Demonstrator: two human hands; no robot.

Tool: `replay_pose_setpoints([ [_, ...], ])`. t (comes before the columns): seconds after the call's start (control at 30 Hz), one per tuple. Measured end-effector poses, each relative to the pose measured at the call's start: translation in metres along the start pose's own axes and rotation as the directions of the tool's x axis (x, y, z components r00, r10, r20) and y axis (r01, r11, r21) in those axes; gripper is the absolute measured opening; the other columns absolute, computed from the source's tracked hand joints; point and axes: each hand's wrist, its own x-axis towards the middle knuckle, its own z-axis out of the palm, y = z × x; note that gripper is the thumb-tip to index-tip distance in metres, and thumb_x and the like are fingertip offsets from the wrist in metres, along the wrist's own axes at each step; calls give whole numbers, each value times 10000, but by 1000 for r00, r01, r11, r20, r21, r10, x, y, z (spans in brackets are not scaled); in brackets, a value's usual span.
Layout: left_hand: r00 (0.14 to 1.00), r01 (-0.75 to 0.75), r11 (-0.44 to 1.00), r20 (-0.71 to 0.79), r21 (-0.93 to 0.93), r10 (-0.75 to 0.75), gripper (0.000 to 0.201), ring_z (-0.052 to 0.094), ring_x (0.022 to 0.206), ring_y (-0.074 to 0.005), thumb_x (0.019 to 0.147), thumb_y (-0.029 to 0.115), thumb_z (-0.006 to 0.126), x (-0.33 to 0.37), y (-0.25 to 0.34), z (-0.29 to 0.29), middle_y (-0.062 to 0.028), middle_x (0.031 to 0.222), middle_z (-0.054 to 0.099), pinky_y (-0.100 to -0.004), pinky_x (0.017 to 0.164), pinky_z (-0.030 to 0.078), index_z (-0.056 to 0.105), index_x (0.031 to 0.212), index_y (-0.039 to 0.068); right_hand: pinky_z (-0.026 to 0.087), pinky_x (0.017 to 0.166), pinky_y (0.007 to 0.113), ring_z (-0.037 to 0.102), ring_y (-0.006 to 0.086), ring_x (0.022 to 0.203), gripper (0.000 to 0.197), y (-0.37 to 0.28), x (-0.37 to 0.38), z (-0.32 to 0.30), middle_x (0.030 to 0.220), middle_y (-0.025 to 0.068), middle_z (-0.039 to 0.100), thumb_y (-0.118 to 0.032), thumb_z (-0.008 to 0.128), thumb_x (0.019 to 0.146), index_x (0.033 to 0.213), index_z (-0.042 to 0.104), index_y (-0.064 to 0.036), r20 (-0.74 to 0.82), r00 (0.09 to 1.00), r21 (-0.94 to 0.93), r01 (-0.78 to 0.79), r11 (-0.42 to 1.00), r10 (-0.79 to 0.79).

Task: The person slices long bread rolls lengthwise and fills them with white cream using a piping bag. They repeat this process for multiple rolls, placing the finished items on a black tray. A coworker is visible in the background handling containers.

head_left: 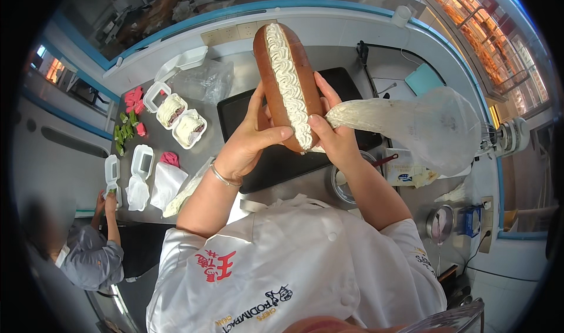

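Between both hands I hold up a long brown bread roll (265, 69) with a wavy band of piped cream (286, 77) along its middle. My left hand (255, 127) grips its lower left side, thumb near the cream's end. On the lower right side my right hand (335, 124) is closed round the roll, thumb on the crust. Under the roll lies a black baking tray (252, 177) on the steel table. A clear piping bag (376, 117) with pale cream lies just right of my right hand, its narrow end by my fingers.
White foam boxes with cream-topped food (189, 127) stand at the left, near pink and green small items (124, 130). A co-worker (91, 256) handles another box (111, 174) there. A mixer (511, 136), a metal bowl (439, 224) and a round pan (341, 186) are on the right.
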Motion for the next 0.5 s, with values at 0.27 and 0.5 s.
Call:
replay_pose_setpoints([
  [0.27, 997, 76, 990, 15, -118, -75, 948, 456, 1286, -249, 787, 104, 708, -3, -5, 3, -138, 1381, 430, -359, 995, 443, 111, 1524, 100, 354, 1022, 354, 458, 210, 1161, 687, 3, -4, -3, 1287, 135, 467, -164, 584, 898, 1507, 274, -95, 42, 997, -101, 67, 993, -63],
  [0.5, 996, 89, 990, 19, -110, -88, 893, 477, 1261, -227, 806, 70, 664, -2, -9, -1, -125, 1368, 439, -346, 959, 469, 128, 1521, 94, 328, 1056, 344, 447, 212, 1234, 691, 0, -6, -1, 1362, 136, 464, -148, 569, 909, 1514, 240, -95, 71, 991, -216, 130, 968, -117],
])
